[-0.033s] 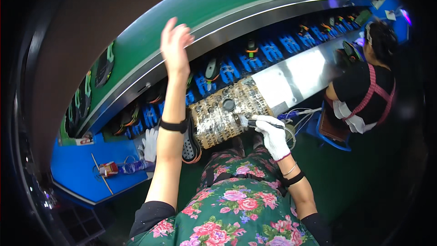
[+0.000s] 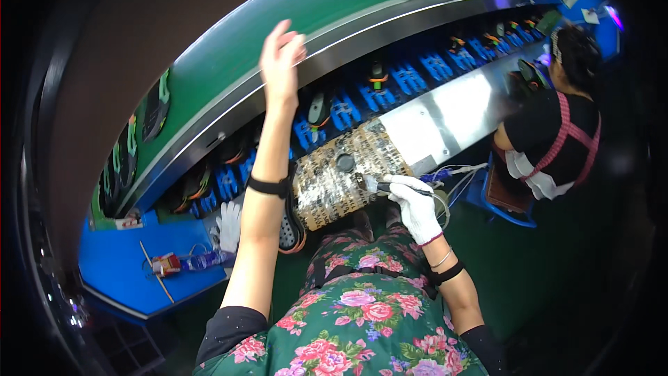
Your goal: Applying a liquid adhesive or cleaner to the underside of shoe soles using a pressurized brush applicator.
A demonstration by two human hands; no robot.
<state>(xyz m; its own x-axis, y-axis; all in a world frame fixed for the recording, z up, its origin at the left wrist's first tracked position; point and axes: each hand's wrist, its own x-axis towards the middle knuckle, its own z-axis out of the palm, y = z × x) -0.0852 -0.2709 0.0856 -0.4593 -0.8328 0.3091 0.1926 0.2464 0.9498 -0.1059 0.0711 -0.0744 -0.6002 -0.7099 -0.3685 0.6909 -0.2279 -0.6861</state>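
Overhead, left hand [image 2: 280,56] bare above green conveyor [image 2: 229,63]; co-worker [image 2: 557,125] right.

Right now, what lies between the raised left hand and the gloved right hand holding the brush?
In the head view, between the left hand and the right hand lie the steel rail, blue racks holding shoe soles, and the taped work pad.

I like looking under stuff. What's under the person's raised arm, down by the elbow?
Under the left forearm a dark shoe sole with an orange rim pokes out beside the paint-speckled board. The arm covers most of the sole, so its full shape can't be seen.
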